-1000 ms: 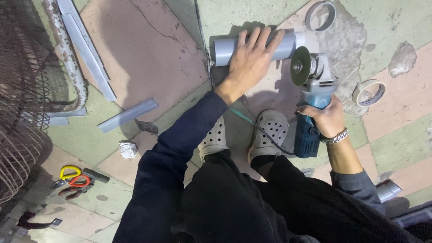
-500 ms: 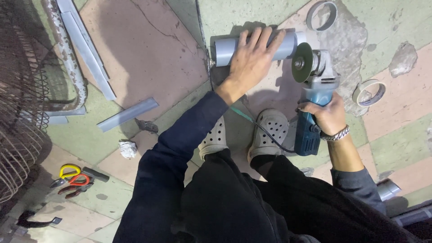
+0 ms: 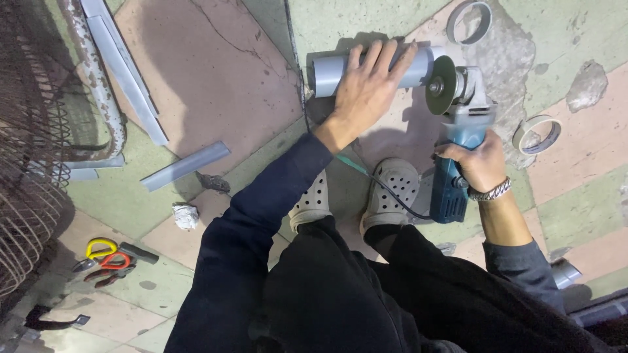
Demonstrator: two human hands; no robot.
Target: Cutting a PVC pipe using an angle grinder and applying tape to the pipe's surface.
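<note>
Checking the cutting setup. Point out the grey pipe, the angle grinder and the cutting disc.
grey pipe [image 3: 327, 72]: head view, on its bare left end, beside the left hand.
angle grinder [image 3: 449, 189]: head view, on the blue body below the right hand.
cutting disc [image 3: 441, 85]: head view, on the disc's flat face.

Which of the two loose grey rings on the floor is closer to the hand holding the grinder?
The ring just to the right of the right hand. The other ring lies farther up, above the angle grinder.
</note>
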